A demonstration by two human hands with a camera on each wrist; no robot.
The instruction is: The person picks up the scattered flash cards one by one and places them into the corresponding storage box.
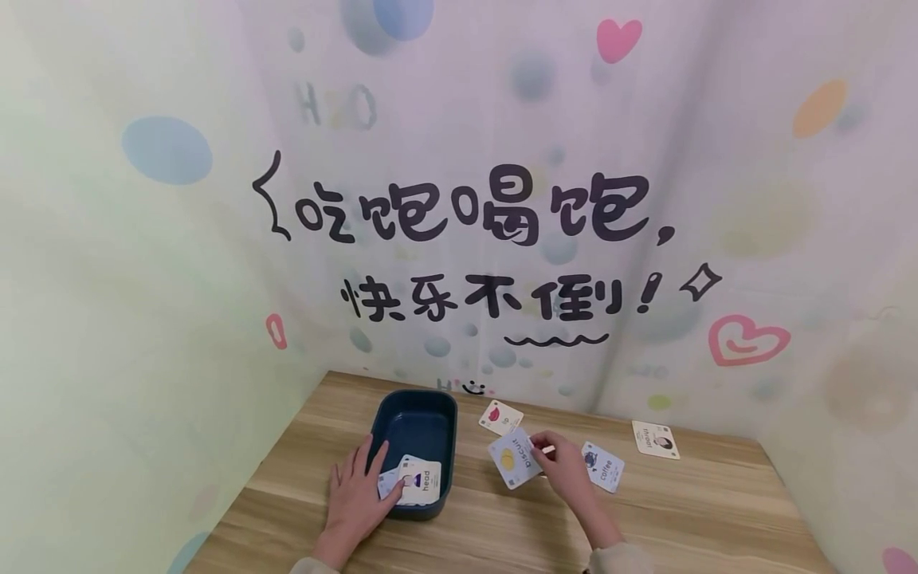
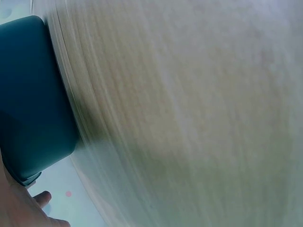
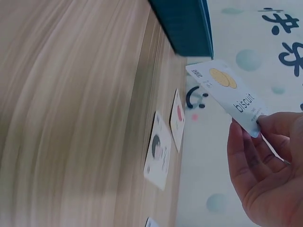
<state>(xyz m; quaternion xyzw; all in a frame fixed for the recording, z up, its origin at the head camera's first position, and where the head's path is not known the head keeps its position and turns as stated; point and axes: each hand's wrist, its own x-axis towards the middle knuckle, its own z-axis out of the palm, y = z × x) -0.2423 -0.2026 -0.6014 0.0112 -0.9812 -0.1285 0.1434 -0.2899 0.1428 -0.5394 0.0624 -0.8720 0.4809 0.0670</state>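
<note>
My right hand pinches a biscuit card by one edge, thumb against fingertips. The card is tilted above the table; in the right wrist view its picture of yellow biscuits faces the camera. My left hand lies over the left rim of a dark blue rectangular bin, fingers spread and extended. Its thumb reaches inside, over a head card. That card lies in the bin's near end, on top of another card that is partly covered.
On the wooden table lie a lip card, a coffee card and a throat card. The right wrist view shows another card with a dark-haired figure. A printed curtain stands behind the table.
</note>
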